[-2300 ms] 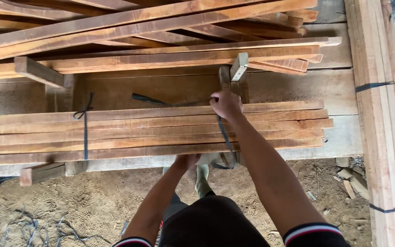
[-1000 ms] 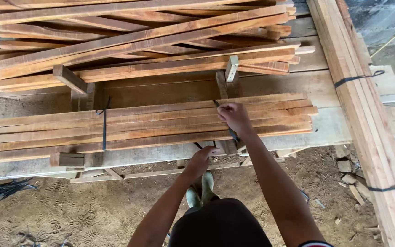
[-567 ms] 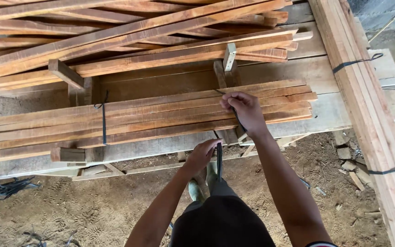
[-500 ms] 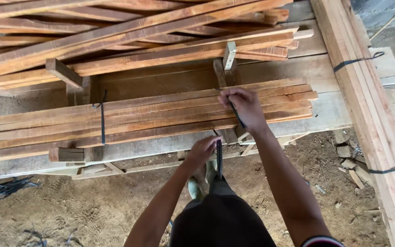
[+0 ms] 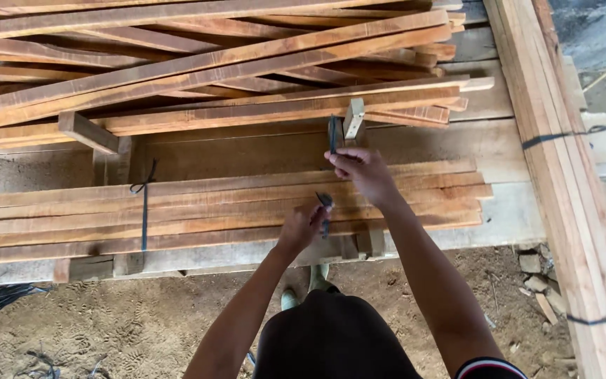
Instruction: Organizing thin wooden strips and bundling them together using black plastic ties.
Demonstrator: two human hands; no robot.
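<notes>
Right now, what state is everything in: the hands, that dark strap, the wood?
Right hand: closed on the upper end of the dark strap, above the bundle.
Left hand: closed on the strap's lower end, at the bundle's near edge.
Flat bundle of slats: lying level, already tied at its left with a tied strap.
Loose slat pile: stacked crisscross behind.
Long bundle at right: strapped.
</notes>
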